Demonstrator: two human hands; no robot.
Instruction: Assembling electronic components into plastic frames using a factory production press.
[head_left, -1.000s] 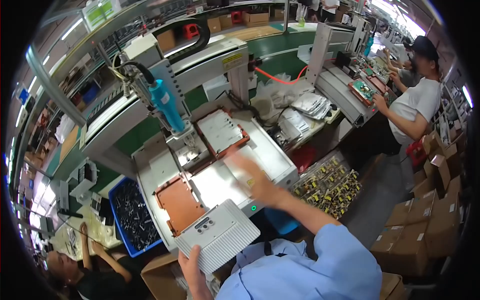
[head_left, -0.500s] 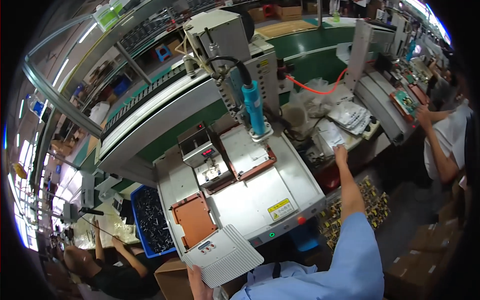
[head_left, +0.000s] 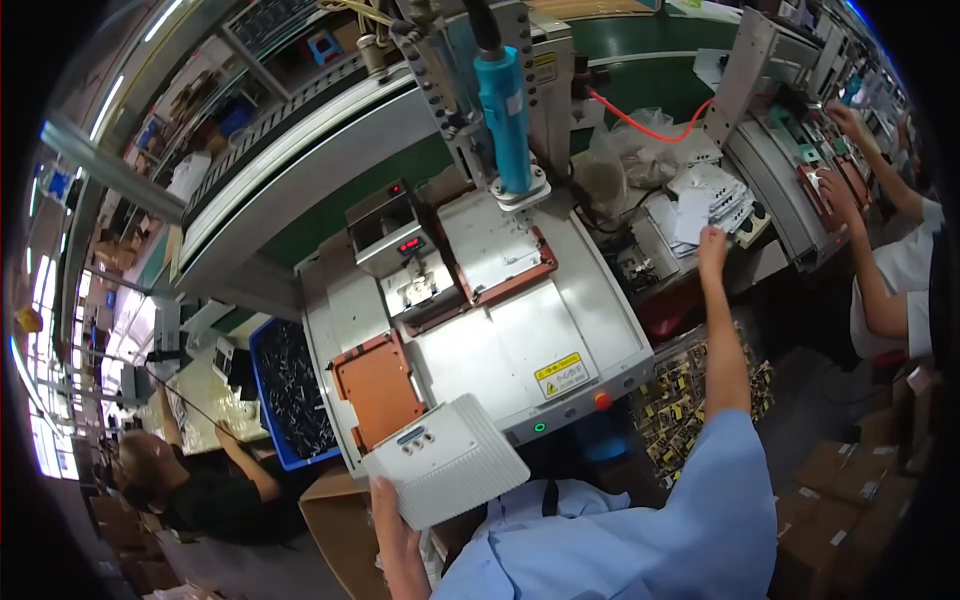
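My left hand [head_left: 390, 518] grips the lower left edge of a white ribbed casing [head_left: 458, 468], with a small dark window and several holes near one end. The casing is tilted in front of the machine's bed, next to the empty orange-brown fixture [head_left: 378, 392]. On the right, my outstretched right hand [head_left: 711, 247] is closed on a flat white slip [head_left: 691, 216] at the edge of a stack of white packets [head_left: 728, 192]. My fingertips are small here, and the slip's exact kind does not show.
A blue electric screwdriver [head_left: 505, 120] hangs upright over a second fixture [head_left: 548, 256] on the machine. A blue bin of dark small parts [head_left: 290, 400] stands left; a tray of small parts [head_left: 690, 410] lies low on the right. Co-workers sit on both sides.
My right hand has shifted up and right along the packets, the white slip with it. My left hand still holds the casing. The whole view has tilted, so the machine sits differently.
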